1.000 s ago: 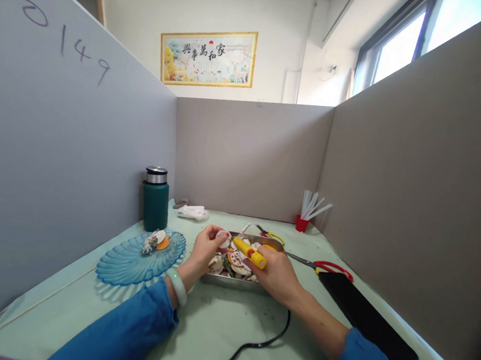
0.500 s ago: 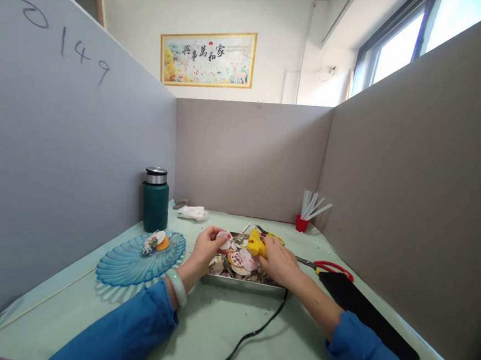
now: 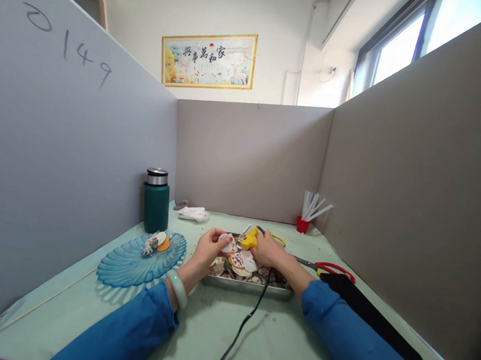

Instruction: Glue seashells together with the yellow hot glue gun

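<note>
My left hand (image 3: 209,251) pinches a pale seashell (image 3: 226,239) above the left side of a metal tray (image 3: 249,286). Wrapped round a yellow glue gun (image 3: 249,239) is my right hand (image 3: 269,250), over the tray's right part. The gun points left, close to the held shell; its tip is hard to make out. A black cord (image 3: 250,316) runs from beneath my right hand toward the table's front. Loose seashells (image 3: 242,262), white, pink and orange, fill the tray. On the left, a blue scalloped plate (image 3: 123,265) carries a small cluster of shells (image 3: 157,243).
A green bottle (image 3: 156,204) stands behind the plate, near a white packet (image 3: 194,214). Right of the tray lie red-handled scissors (image 3: 335,269) and a black strip (image 3: 373,318). A red cup (image 3: 302,225) holds white sticks at the back right. Grey partitions (image 3: 250,158) enclose the table.
My right hand has moved left with the glue gun, bringing it nearer the shell in my left hand. The cord has shifted left too. My left hand stays nearly in place.
</note>
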Demonstrator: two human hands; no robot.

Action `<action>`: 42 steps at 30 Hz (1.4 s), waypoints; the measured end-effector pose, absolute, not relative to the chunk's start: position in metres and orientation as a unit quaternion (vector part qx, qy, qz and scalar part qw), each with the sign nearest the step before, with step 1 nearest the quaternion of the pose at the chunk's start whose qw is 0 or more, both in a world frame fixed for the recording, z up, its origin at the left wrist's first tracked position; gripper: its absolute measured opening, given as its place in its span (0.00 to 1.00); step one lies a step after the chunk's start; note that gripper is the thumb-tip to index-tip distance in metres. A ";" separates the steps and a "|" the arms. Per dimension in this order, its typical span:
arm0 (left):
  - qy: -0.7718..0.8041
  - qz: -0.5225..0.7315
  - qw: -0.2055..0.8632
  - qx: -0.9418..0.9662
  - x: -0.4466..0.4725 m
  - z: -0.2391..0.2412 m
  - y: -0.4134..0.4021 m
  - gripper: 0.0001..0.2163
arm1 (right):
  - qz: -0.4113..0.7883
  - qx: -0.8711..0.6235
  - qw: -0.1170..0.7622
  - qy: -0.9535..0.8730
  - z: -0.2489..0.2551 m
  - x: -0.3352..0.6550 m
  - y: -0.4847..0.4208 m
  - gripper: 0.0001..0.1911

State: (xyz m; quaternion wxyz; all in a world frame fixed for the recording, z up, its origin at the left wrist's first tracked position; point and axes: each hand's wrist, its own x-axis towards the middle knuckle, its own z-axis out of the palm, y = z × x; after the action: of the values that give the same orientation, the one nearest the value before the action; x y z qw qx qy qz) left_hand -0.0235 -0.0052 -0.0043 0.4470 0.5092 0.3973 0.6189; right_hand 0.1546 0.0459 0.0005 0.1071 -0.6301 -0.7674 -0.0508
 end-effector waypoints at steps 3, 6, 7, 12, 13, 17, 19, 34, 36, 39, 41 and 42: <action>0.394 0.617 0.455 0.508 -0.023 -0.003 -0.006 0.17 | -0.055 -0.632 0.110 -0.765 -0.002 0.154 0.050 0.24; 0.395 0.610 0.452 0.518 -0.023 -0.002 -0.007 0.17 | -0.062 -0.631 0.118 -0.764 -0.004 0.155 0.051 0.26; 0.397 0.606 0.449 0.523 -0.023 -0.002 -0.007 0.17 | -0.065 -0.630 0.122 -0.764 -0.005 0.155 0.051 0.26; 0.392 0.585 0.453 0.547 -0.022 -0.001 -0.010 0.17 | -0.050 -0.620 0.132 -0.771 0.002 0.160 0.044 0.26; 0.390 0.584 0.455 0.548 -0.022 0.000 -0.011 0.17 | -0.050 -0.616 0.137 -0.774 0.005 0.161 0.041 0.26; 0.384 0.586 0.456 0.549 -0.021 0.001 -0.013 0.17 | -0.078 -0.582 0.186 -0.788 0.016 0.160 0.019 0.22; 0.380 0.586 0.458 0.549 -0.020 0.001 -0.014 0.17 | -0.064 -0.543 0.226 -0.806 0.019 0.157 0.004 0.21; 0.369 0.544 0.484 0.578 -0.018 -0.001 -0.017 0.16 | -0.032 -0.461 0.343 -0.818 -0.005 0.146 -0.019 0.16; 0.369 0.543 0.489 0.575 -0.018 -0.001 -0.017 0.16 | -0.041 -0.455 0.344 -0.820 -0.005 0.146 -0.020 0.17; 0.368 0.539 0.504 0.566 -0.017 -0.001 -0.018 0.17 | -0.041 -0.448 0.349 -0.822 -0.005 0.147 -0.020 0.17; 0.358 0.539 0.518 0.560 -0.017 0.000 -0.019 0.17 | -0.026 -0.446 0.357 -0.821 -0.005 0.147 -0.019 0.16; 0.351 0.538 0.526 0.558 -0.017 0.001 -0.020 0.17 | -0.015 -0.445 0.361 -0.820 -0.005 0.147 -0.019 0.16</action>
State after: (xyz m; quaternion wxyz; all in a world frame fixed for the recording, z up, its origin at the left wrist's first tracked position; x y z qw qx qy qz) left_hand -0.0172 -0.0195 0.0007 0.5261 0.5575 0.3505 0.5381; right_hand 0.1474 -0.0186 -0.0047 0.3612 -0.4446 -0.8196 -0.0146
